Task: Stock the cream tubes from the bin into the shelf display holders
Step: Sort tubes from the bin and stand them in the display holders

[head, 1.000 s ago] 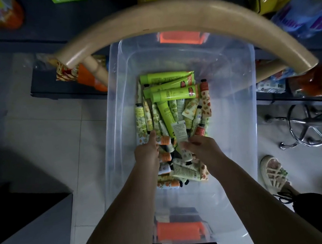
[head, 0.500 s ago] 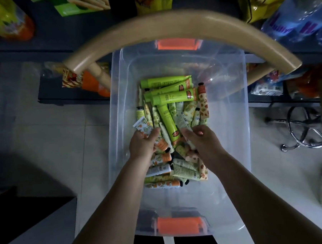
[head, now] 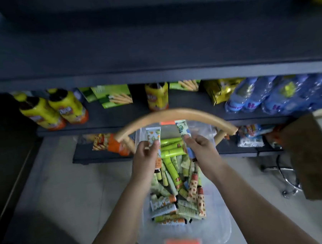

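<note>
Over the clear plastic bin (head: 220,223) both hands are up with one cream tube each. The left hand (head: 145,160) has its fingers curled round a patterned tube (head: 153,137), crimped end pointing up. The right hand (head: 201,147) pinches a second tube (head: 183,131) between thumb and fingers, also crimp up. Both tubes are lifted clear of the rest and sit near the curved wooden rail (head: 175,113) at the bin's far end.

Progress-wise, I'd say there's loads left. A big heap of tubes (head: 176,192) covers the bin floor, green ones at the back and patterned ones nearer. I can't spot any display holders, just a dark shelf (head: 150,71) above and yellow bottles (head: 54,112) under it, so no idea how many are stocked already. These two look picked but not placed.
</note>
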A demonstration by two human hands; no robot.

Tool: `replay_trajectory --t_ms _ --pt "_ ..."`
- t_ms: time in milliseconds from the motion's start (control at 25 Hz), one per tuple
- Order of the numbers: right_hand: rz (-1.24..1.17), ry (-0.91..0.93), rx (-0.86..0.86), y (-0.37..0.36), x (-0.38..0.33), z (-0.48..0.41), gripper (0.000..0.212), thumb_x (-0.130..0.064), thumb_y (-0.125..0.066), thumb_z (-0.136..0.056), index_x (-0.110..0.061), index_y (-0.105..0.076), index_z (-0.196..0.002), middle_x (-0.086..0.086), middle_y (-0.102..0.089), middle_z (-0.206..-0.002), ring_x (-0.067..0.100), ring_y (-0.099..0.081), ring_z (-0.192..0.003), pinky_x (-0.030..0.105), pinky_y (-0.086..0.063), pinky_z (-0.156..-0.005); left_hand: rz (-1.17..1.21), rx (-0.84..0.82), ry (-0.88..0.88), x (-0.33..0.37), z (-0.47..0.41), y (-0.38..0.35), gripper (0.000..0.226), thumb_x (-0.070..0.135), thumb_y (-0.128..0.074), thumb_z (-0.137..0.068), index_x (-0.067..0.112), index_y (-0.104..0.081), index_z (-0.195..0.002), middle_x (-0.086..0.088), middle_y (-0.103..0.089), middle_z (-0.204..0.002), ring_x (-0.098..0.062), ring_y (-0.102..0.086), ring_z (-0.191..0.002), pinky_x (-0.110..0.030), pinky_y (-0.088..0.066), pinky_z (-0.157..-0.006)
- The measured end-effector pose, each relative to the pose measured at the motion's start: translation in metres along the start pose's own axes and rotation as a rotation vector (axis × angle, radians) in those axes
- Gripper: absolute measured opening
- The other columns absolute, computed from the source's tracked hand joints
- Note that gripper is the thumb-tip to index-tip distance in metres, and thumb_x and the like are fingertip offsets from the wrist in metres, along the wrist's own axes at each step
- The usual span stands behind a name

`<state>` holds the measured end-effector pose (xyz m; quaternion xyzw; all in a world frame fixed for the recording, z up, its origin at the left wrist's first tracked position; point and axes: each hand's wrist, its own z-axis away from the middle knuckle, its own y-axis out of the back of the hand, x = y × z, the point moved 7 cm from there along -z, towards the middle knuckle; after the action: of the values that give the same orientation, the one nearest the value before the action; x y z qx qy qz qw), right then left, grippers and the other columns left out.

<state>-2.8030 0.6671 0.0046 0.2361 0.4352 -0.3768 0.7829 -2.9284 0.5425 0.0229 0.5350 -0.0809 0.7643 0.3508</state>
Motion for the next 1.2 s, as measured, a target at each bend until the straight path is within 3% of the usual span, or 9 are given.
replay_trajectory --t_ms 120,200,320,400,480,600,920,1040,1200 --pt "-0.162 0.073 -0.012 -0.006 -0.055 0.027 0.012 -0.028 -0.067 -0.085 -0.018 -0.061 -0.085 0.009 -0.046 -0.077 0.021 -0.047 -0.072 0.034 -0.035 -0.067 0.121 -0.029 -0.070 0.056 0.015 0.022 0.013 0.035 -0.056 -0.091 0.025 -0.054 -0.084 -0.006 -0.059 -0.085 -0.015 -0.056 -0.069 -0.029 -0.047 -0.060" --pt "-0.230 0.130 -0.035 -0.013 -0.091 0.051 0.011 -0.018 -0.068 -0.085 -0.014 -0.060 -0.090 0.009 -0.049 -0.078 0.018 -0.054 -0.069 0.031 -0.039 -0.067 0.159 -0.068 -0.130 0.096 0.029 0.042 0.013 0.032 -0.054 -0.092 0.020 -0.054 -0.087 -0.007 -0.058 -0.085 -0.015 -0.055 -0.067 -0.022 -0.044 -0.053" --pt "-0.212 0.232 -0.022 -0.024 -0.144 0.086 0.012 -0.014 -0.068 -0.084 -0.011 -0.058 -0.091 0.000 -0.054 -0.073 0.005 -0.058 -0.057 0.018 -0.045 -0.053 0.183 -0.132 -0.234 0.151 0.048 0.069 0.013 0.032 -0.053 -0.093 0.022 -0.052 -0.084 -0.003 -0.055 -0.081 -0.016 -0.053 -0.068 -0.026 -0.043 -0.056" --pt "-0.208 0.302 0.016 -0.029 -0.178 0.105 0.011 -0.012 -0.069 -0.083 -0.012 -0.058 -0.087 0.000 -0.059 -0.074 0.005 -0.057 -0.057 0.015 -0.044 -0.049 0.192 -0.138 -0.300 0.185 0.062 0.090 0.014 0.031 -0.054 -0.092 0.023 -0.050 -0.082 0.000 -0.055 -0.078 -0.013 -0.052 -0.066 -0.025 -0.045 -0.057" --pt "-0.241 0.360 0.033 -0.034 -0.210 0.122 0.012 -0.010 -0.070 -0.081 -0.012 -0.059 -0.084 0.001 -0.061 -0.072 0.006 -0.057 -0.056 0.017 -0.044 -0.050 0.200 -0.162 -0.353 0.214 0.072 0.108 0.015 0.033 -0.055 -0.091 0.022 -0.050 -0.082 -0.001 -0.056 -0.081 -0.015 -0.053 -0.070 -0.031 -0.044 -0.066" --pt "-0.256 0.424 0.045 -0.039 -0.254 0.141 0.015 -0.013 -0.073 -0.078 -0.014 -0.058 -0.081 0.001 -0.062 -0.073 0.011 -0.056 -0.062 0.025 -0.043 -0.058 0.189 -0.197 -0.443 0.263 0.083 0.132 0.014 0.029 -0.055 -0.091 0.019 -0.052 -0.083 -0.001 -0.059 -0.080 -0.013 -0.053 -0.071 -0.028 -0.040 -0.064" --pt "-0.194 0.642 0.044 -0.047 -0.387 0.157 0.019 -0.007 -0.073 -0.078 -0.013 -0.055 -0.078 0.001 -0.062 -0.081 0.011 -0.058 -0.066 0.013 -0.045 -0.051 0.176 -0.245 -0.628 0.391 0.093 0.164 0.011 0.027 -0.056 -0.092 0.016 -0.056 -0.090 0.004 -0.063 -0.080 -0.009 -0.060 -0.072 -0.028 -0.051 -0.074" --pt "-0.128 0.721 0.034 -0.045 -0.434 0.151 0.020 -0.008 -0.073 -0.078 -0.012 -0.054 -0.081 -0.001 -0.061 -0.078 0.007 -0.057 -0.062 0.008 -0.041 -0.046 0.161 -0.227 -0.683 0.433 0.084 0.164 0.010 0.026 -0.056 -0.092 0.017 -0.056 -0.091 0.004 -0.062 -0.083 -0.010 -0.060 -0.076 -0.034 -0.053 -0.081" --pt "-0.060 0.793 0.012 -0.043 -0.486 0.127 0.021 -0.012 -0.076 -0.076 -0.013 -0.055 -0.081 -0.001 -0.061 -0.078 0.006 -0.057 -0.065 0.013 -0.044 -0.058 0.167 -0.167 -0.763 0.484 0.054 0.167 0.008 0.026 -0.057 -0.091 0.019 -0.057 -0.089 0.002 -0.062 -0.088 -0.012 -0.062 -0.080 -0.037 -0.056 -0.083"
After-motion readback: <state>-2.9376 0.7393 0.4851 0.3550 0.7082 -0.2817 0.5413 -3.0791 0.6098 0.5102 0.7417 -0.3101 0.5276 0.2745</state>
